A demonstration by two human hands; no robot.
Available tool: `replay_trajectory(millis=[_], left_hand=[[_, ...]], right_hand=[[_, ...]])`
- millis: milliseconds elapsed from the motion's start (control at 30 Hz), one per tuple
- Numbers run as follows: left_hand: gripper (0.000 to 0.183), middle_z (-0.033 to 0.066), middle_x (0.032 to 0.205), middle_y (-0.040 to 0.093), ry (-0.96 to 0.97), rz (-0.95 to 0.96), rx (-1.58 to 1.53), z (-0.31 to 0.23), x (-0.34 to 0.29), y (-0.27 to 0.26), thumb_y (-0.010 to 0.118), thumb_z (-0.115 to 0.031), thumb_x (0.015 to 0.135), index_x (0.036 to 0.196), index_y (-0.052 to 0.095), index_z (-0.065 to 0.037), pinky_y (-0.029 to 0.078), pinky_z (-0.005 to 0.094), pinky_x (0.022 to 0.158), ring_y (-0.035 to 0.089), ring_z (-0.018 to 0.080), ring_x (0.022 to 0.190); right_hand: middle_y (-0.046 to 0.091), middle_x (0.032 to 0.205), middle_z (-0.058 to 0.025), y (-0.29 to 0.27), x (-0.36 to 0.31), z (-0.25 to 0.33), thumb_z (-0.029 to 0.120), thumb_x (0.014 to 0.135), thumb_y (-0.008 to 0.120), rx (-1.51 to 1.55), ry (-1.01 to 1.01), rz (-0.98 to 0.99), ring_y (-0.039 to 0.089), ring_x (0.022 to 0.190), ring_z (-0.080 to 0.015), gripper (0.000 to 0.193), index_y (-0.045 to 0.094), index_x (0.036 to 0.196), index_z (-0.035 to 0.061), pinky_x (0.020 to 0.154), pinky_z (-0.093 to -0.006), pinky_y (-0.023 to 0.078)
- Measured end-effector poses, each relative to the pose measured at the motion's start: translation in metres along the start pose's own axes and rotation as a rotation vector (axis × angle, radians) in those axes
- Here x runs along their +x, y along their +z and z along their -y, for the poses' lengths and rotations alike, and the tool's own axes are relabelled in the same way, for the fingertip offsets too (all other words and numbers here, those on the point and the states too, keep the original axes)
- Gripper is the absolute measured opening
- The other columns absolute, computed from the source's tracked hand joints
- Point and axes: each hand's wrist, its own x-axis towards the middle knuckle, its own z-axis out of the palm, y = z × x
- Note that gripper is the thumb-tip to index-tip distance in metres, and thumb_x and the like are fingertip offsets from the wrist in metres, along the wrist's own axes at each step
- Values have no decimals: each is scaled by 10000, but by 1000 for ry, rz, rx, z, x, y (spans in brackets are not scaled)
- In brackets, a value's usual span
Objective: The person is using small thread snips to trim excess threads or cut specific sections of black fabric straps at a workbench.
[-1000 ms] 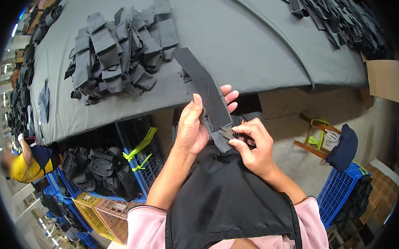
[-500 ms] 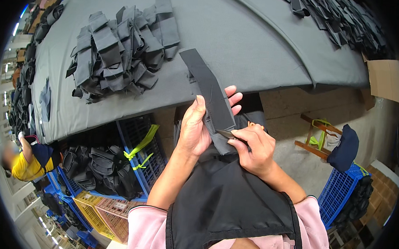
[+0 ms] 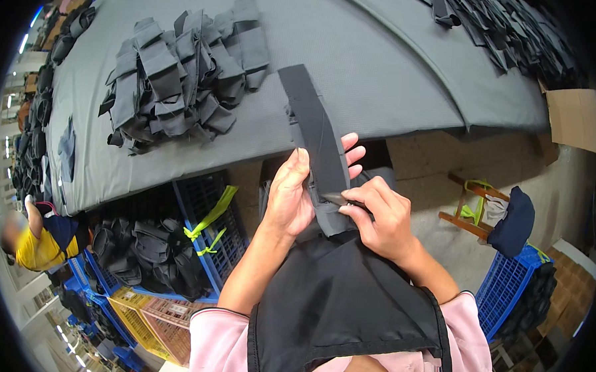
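A long dark grey fabric strip (image 3: 323,137) lies across my left hand (image 3: 291,198), whose thumb presses on its left edge while the fingertips show beyond its right edge. The strip's far end reaches up over the table edge, and its near end folds down above my black apron. Small thread snips (image 3: 334,198) are pinched in my right hand (image 3: 384,216). Their pointed metal tip touches the strip near its lower end; most of the tool is hidden by my fingers. Ahead on the left, a heap of similar grey fabric pieces (image 3: 176,74) rests on the table.
Grey cloth covers the big table (image 3: 356,75). More dark strips (image 3: 511,36) pile up at its far right, beside a cardboard box (image 3: 575,120). Blue crates (image 3: 207,215) with black goods stand below left. A wooden stool (image 3: 466,223) is at right; a person in yellow (image 3: 46,241) works far left.
The strip has swung slightly more upright, its far end moving right. Its near end now hangs a little lower. The snips' tip stays by the lower part, and both hands have shifted only slightly.
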Motion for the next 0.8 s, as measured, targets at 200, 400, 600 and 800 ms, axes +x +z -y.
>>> replay_trajectory(millis=[200, 400, 600, 800], left_hand=[[431, 304, 1386, 326, -15, 36, 23, -1, -1, -2, 352, -232, 993, 1302, 340, 69, 430, 515, 997, 418, 431, 1237], [481, 257, 1365, 397, -28, 63, 75, 1, -2, 0, 375, -292, 987, 1310, 361, 64, 416, 444, 1017, 460, 360, 1225], [481, 252, 1366, 399, -50, 38, 47, 3, -3, 0, 379, -295, 985, 1304, 371, 64, 423, 434, 1013, 461, 357, 1226], [439, 271, 1361, 392, -74, -10, 2, 6, -3, -1, 367, -231, 991, 1311, 353, 69, 457, 430, 989, 446, 375, 1236]], right_hand=[[563, 809, -60, -13, 19, 3, 26, 709, 717, 95, 186, -22, 549, 568, -158, 221, 617, 906, 38, 509, -282, 456], [549, 818, -60, -7, 25, -7, 46, 695, 733, 118, 114, 3, 569, 582, -170, 243, 621, 910, 44, 502, -283, 455], [533, 736, -57, 1, 24, -11, 69, 668, 751, -70, -63, -51, 561, 568, -186, 252, 639, 892, 41, 488, -290, 447], [526, 700, -58, 2, 19, -13, 30, 649, 759, -136, -142, -74, 550, 555, -180, 266, 651, 893, 33, 479, -291, 442]])
